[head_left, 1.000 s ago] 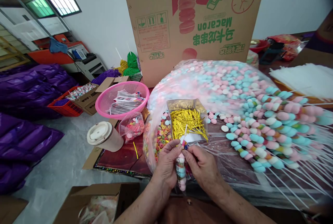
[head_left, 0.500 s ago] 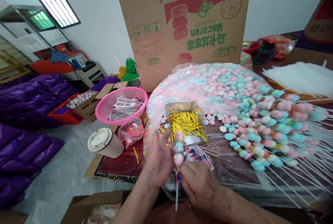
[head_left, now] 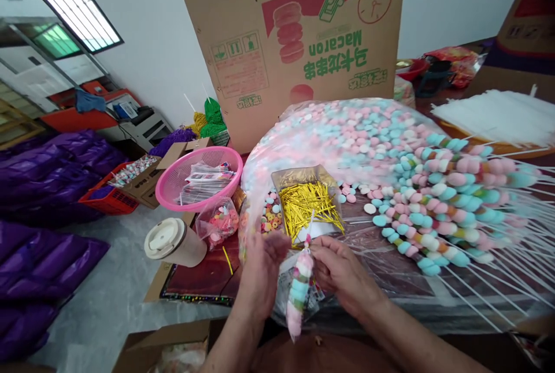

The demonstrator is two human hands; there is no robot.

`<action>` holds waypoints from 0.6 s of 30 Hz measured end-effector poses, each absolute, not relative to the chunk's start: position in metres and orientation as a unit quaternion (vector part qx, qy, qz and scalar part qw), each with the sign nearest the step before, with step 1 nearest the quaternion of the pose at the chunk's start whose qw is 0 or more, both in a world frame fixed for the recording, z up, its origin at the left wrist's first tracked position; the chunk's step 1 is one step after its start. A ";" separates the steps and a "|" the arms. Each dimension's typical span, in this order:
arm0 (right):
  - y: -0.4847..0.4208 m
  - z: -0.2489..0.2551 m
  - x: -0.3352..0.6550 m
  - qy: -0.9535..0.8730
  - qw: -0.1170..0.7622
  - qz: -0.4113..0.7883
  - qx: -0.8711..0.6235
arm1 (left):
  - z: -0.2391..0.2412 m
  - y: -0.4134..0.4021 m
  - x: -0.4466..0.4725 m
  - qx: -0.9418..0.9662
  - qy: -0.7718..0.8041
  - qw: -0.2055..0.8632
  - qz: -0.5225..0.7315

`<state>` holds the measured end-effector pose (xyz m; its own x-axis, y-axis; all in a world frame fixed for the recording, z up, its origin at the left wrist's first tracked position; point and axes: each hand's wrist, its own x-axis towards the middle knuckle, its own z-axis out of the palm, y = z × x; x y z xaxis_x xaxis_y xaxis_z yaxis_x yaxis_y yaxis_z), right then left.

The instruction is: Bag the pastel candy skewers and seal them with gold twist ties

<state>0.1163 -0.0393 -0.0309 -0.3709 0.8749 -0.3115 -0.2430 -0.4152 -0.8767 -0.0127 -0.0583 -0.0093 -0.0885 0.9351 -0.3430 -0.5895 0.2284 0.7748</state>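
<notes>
A candy skewer (head_left: 298, 292) in a clear sleeve hangs downward between my hands, its pink, blue and white pieces stacked on a white stick. My right hand (head_left: 340, 272) pinches it near the top, where the stick pokes up. My left hand (head_left: 262, 266) is beside the skewer on the left, fingers partly spread and blurred, close to the sleeve. Just beyond my hands lies an open bag of gold twist ties (head_left: 309, 204). Small printed cards (head_left: 288, 280) lie under the skewer.
A pile of finished candy skewers (head_left: 437, 199) spreads to the right, in front of a big bag of pink and blue candies (head_left: 342, 130). A lidded cup (head_left: 173, 242), pink basket (head_left: 197, 175), small candy bag (head_left: 219, 221) and Macaron carton (head_left: 295, 43) stand around.
The skewer was flipped: half a second ago it stood candy-up with the stick down, now the candy end hangs down and my hands have risen to its top.
</notes>
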 end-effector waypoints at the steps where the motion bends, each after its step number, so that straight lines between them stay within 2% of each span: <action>1: -0.039 -0.030 0.118 -0.412 0.397 0.711 -0.409 | -0.015 -0.061 -0.010 0.208 0.477 0.650 0.554; 4: -0.041 -0.025 0.121 -0.500 0.421 0.643 -0.400 | -0.027 -0.071 -0.004 0.269 0.518 0.678 0.448; 6: -0.042 -0.023 0.124 -0.548 0.411 0.613 -0.395 | -0.027 -0.074 -0.003 0.295 0.510 0.689 0.423; 11: -0.030 -0.017 0.145 -0.774 0.290 0.430 -0.363 | -0.015 -0.069 -0.017 0.332 0.515 0.717 0.331; 14: -0.012 -0.010 0.165 -0.827 0.233 0.341 -0.381 | -0.014 -0.065 -0.019 0.345 0.543 0.702 0.304; 18: -0.001 0.003 0.185 -0.801 0.356 0.123 -0.466 | -0.017 -0.060 -0.012 0.465 0.572 0.593 0.323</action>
